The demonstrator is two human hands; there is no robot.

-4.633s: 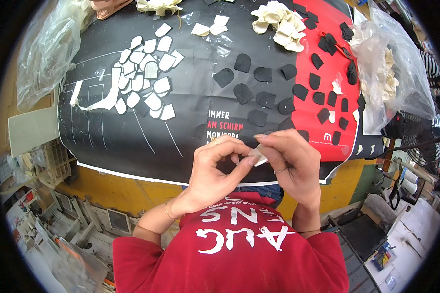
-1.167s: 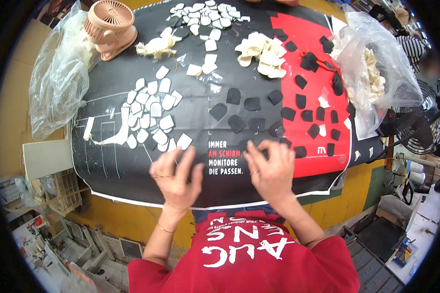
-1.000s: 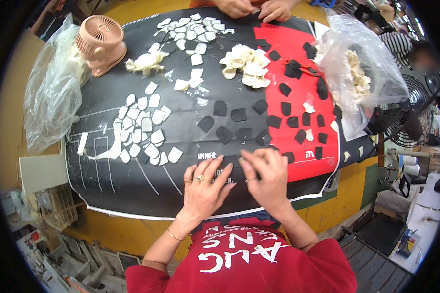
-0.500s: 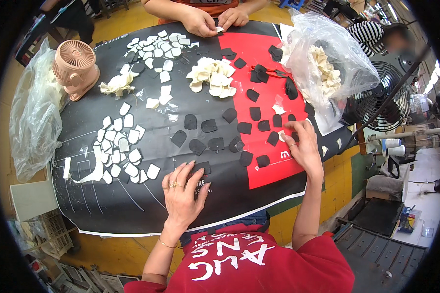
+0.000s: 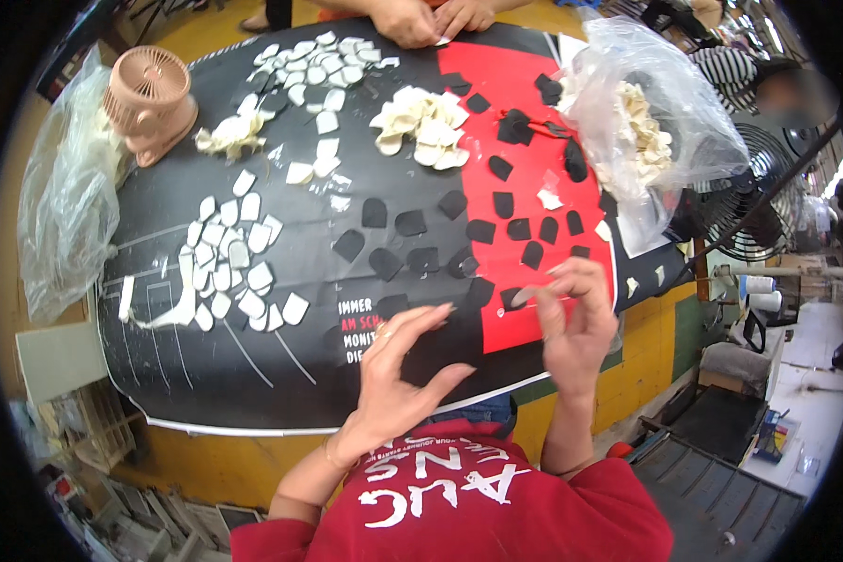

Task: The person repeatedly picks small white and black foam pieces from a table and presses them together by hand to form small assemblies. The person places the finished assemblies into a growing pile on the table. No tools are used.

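Note:
My left hand [image 5: 403, 365] is raised above the near edge of the table, fingers stretched and thumb apart, with nothing in it. My right hand [image 5: 579, 318] is over the near edge of the red area, its fingers curled together. At its fingertips is a small cream piece [image 5: 523, 297], partly hidden and blurred. Beside it lies a black rounded tab [image 5: 512, 300] on the red surface. Several more black tabs [image 5: 410, 222] lie spread across the black and red sheet between and beyond my hands.
White rounded pieces [image 5: 239, 255] lie loose on the left. Cream pieces are heaped [image 5: 423, 126] mid-table. A pink fan [image 5: 150, 98] and a plastic bag [image 5: 70, 197] stand far left; another bag [image 5: 660, 122] is at right. Red-handled scissors [image 5: 543, 125] lie nearby. Another person's hands [image 5: 431, 19] work opposite.
My left hand has lifted off the black tabs and moved right and nearer me. My right hand has drawn back toward me, with the cream piece carried from among the black tabs.

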